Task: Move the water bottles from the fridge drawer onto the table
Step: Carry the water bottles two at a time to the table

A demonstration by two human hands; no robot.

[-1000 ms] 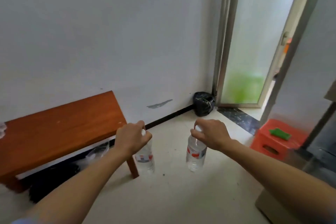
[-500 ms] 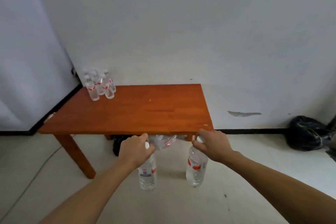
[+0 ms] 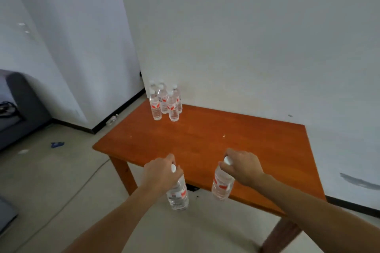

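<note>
1. The left hand (image 3: 159, 172) is closed round the neck of a bottle (image 3: 178, 195), its fingers wrapped just under the white cap (image 3: 174, 168).
2. That left bottle hangs upright below the hand, clear, with a red and white label; in the view it lies across the bench's near edge, its lower part against the floor (image 3: 51, 191).
3. The right hand (image 3: 242, 165) grips a second bottle (image 3: 223, 186) by the top, fingertips pinched round its white cap (image 3: 227, 160).
4. The right bottle hangs tilted slightly, its base swung toward the left bottle, and it appears in front of the bench top near the front edge. Whether either bottle touches the bench cannot be told.
5. The two held bottles are apart, side by side, with both forearms reaching in from the bottom of the view.
6. The bench (image 3: 216, 144) is orange-brown wood, set against a white wall (image 3: 246, 37), with two legs visible at its near corners.
7. A cluster of bottles (image 3: 165, 102) stands upright at the bench's far left corner, packed close together against the wall, well apart from the hands.
8. Left of the bench, a dark grey sofa (image 3: 18, 107) sits at the view's edge, and a small blue scrap (image 3: 57, 144) lies on the floor.
</note>
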